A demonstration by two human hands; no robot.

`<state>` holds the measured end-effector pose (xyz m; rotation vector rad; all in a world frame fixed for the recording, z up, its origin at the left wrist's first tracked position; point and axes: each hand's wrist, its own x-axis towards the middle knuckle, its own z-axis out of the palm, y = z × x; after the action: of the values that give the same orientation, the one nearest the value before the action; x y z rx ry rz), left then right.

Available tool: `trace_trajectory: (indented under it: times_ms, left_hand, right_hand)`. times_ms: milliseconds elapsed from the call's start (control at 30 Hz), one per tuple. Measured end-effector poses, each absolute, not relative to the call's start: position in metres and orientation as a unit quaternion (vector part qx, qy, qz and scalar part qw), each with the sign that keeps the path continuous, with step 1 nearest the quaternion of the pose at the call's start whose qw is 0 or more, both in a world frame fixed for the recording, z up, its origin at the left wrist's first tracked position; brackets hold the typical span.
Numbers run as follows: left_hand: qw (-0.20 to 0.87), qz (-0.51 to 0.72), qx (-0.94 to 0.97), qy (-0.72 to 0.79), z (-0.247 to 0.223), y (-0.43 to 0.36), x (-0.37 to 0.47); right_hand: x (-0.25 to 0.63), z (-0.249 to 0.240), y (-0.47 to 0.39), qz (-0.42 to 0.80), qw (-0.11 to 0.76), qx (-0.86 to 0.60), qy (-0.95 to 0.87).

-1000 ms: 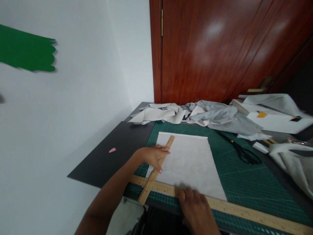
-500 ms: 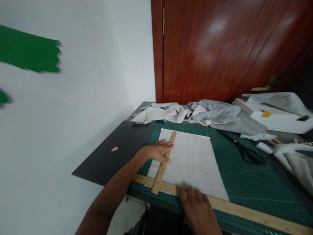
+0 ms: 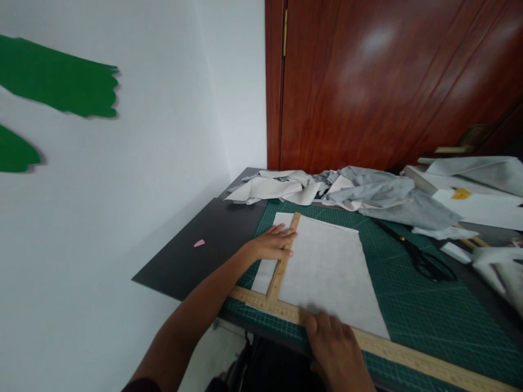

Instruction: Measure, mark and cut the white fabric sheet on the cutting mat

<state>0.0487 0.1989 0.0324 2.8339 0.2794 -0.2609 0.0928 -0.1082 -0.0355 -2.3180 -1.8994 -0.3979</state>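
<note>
My left hand (image 3: 274,243) lies with its fingers spread across a short wooden ruler (image 3: 281,267), pressing it down on a white piece of cloth (image 3: 330,267). The ruler runs away from me, and its near end meets the edge of a long wooden ruler (image 3: 420,353). That long ruler lies along the front of a green cutting mat (image 3: 412,294), over the near edge of the cloth. My right hand (image 3: 337,345) is closed over the long ruler at the table's front edge, fingers together and bent; its thumb is mostly hidden.
Black-handled scissors (image 3: 429,264) lie on the mat to the right. Crumpled grey and cream cloth (image 3: 368,188) is heaped at the back, beside a white box (image 3: 482,204). A pink scrap (image 3: 199,243) rests on the dark board (image 3: 183,269) at left, near the wall.
The short ruler has slid away from me under my left hand; its near end, which overlapped the long ruler, now sits at that ruler's far edge. My right hand stays put. The view has shifted slightly left.
</note>
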Motion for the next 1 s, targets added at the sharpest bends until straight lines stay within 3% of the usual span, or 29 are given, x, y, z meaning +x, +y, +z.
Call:
trace_trajectory:
  times_ms: [500, 1000]
  left_hand:
    - [0.163, -0.054, 0.981, 0.095, 0.02, 0.233, 0.047]
    - [0.196, -0.05, 0.969, 0.144, 0.035, 0.237, 0.033]
  right_hand:
    - [0.099, -0.038, -0.113, -0.135, 0.045, -0.748, -0.649]
    - [0.097, -0.045, -0.114, -0.138, 0.013, -0.756, -0.64]
